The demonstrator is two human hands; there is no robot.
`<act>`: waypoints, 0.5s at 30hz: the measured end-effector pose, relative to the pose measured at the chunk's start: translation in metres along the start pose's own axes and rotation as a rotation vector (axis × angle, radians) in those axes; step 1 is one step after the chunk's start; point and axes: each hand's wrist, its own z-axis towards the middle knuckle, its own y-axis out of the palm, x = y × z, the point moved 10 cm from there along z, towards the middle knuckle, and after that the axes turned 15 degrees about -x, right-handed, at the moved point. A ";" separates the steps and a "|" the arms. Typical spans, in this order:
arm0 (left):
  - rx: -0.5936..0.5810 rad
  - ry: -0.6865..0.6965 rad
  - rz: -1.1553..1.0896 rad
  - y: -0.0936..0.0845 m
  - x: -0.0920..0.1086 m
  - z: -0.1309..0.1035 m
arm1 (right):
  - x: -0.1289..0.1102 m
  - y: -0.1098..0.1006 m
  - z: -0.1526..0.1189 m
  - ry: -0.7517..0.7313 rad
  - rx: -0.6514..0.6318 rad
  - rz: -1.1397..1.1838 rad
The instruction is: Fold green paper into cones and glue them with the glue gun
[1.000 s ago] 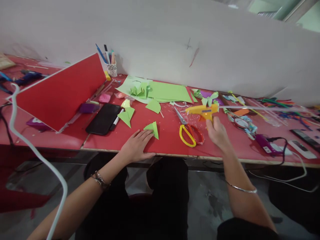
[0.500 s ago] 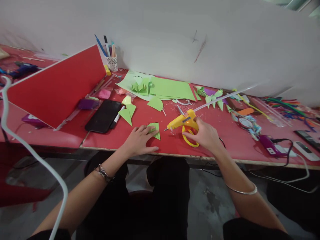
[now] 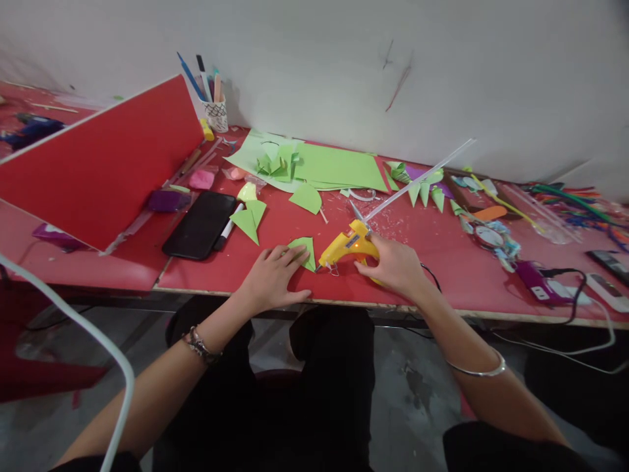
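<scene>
My left hand lies flat with its fingers spread, fingertips resting on a small green paper piece on the red table. Wrapped round the handle of a yellow glue gun is my right hand. The gun's nozzle is at the lower right corner of that paper piece, and a long clear glue stick rises from its back. Just behind the paper piece lies a green quarter-round sheet. A folded green piece is beyond my left hand.
On the left are a black phone, a white marker, a standing red board and a pen cup. Green sheets lie by the wall. A purple device with cables is at the right.
The glue gun in my right hand has moved left and slightly down, bringing its nozzle to the paper's corner. My left hand stays on the paper. The camera view has shifted slightly.
</scene>
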 end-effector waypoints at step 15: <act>-0.002 -0.007 -0.012 -0.001 0.000 0.000 | -0.001 0.002 0.004 0.001 -0.041 -0.035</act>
